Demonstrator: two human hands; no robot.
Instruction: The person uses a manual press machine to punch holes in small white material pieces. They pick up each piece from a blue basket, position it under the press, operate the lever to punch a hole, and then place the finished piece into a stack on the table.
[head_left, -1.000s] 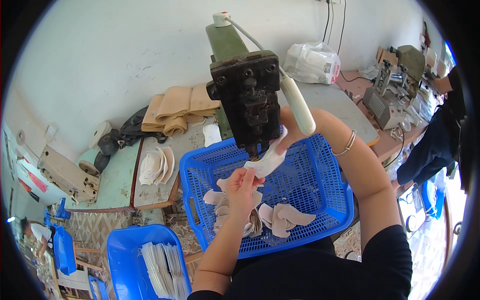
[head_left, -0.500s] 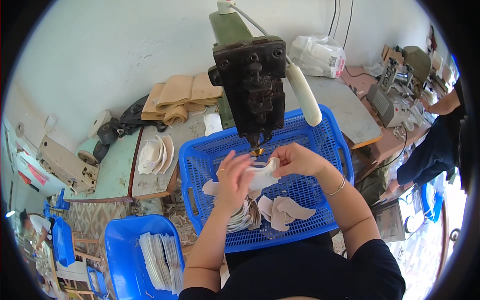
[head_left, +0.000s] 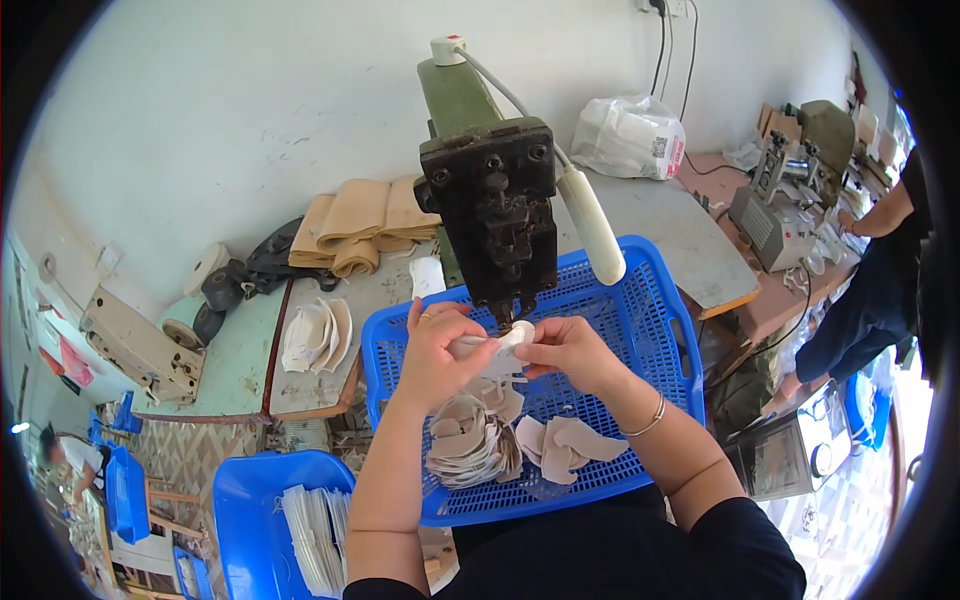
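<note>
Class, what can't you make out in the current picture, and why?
Head view:
White piece: full outline, partly covered by the left hand and right hand.
Blue tub: near end, cut off by the picture's lower edge.
Co-worker at right: partly cut off by the dark rim.
Distant person at left: hands too small and blurred.

Scuffed white wall (head_left: 250,90), patterned floor (head_left: 190,455), grey worktable (head_left: 670,225)

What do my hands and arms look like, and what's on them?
Both hands are gloveless. Your left hand wears a gold-coloured ring. Your right hand has no ring in view, but a thin, shiny bangle circles that wrist. Short black sleeves leave both forearms bare.
</note>
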